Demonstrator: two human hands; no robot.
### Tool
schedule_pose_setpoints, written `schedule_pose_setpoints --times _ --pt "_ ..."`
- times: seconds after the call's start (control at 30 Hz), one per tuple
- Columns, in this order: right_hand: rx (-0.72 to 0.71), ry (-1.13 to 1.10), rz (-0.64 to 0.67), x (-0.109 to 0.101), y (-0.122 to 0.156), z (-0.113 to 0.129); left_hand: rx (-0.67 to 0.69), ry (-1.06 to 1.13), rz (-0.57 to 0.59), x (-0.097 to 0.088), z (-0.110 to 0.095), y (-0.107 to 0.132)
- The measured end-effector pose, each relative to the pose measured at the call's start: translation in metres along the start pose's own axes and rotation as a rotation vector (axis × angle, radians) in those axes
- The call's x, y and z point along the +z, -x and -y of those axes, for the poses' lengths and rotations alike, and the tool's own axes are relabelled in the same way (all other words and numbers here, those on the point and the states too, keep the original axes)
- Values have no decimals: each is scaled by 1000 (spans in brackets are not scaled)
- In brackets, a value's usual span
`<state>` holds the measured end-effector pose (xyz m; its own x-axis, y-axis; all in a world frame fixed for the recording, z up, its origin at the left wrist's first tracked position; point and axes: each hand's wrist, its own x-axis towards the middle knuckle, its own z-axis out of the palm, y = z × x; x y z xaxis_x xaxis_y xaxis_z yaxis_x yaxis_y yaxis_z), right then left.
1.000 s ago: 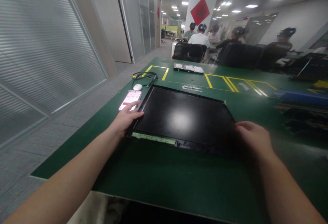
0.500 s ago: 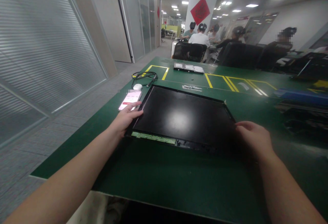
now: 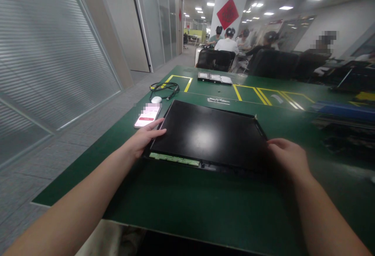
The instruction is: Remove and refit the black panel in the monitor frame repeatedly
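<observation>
Screen (image 3: 211,135) is lying behind the worktop's (image 3: 205,205) front edge; the left hand (image 3: 143,138) is gripping its left side, the right hand (image 3: 288,155) pinching its right (probably for steadying it evenly).

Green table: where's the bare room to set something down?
On the table, bare: between the screen and the near edge; also between the left forearm and the left edge. Crowded: beyond the left hand, with phone, white rounded object and coiled cable.

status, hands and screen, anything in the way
Left hand on screen, left edge; right hand at right edge. Screen face up. Phone near left hand, clear of screen.
</observation>
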<state>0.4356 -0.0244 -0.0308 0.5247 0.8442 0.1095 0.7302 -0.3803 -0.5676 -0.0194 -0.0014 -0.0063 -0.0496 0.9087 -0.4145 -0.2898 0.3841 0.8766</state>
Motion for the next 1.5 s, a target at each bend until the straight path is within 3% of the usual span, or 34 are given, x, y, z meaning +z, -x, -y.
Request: schedule_pose_setpoints --times 0.17,0.3,1.13,1.5 --pt "-13 -38 -14 0 2 3 -25 -36 9 4 -4 6" --pt "-16 -92 5 1 3 4 -27 -58 -49 6 -9 10" --pt "9 -108 40 3 1 2 78 -55 -156 11 -10 13" --pt "12 -169 61 5 1 5 160 -144 -164 -9 -4 -4"
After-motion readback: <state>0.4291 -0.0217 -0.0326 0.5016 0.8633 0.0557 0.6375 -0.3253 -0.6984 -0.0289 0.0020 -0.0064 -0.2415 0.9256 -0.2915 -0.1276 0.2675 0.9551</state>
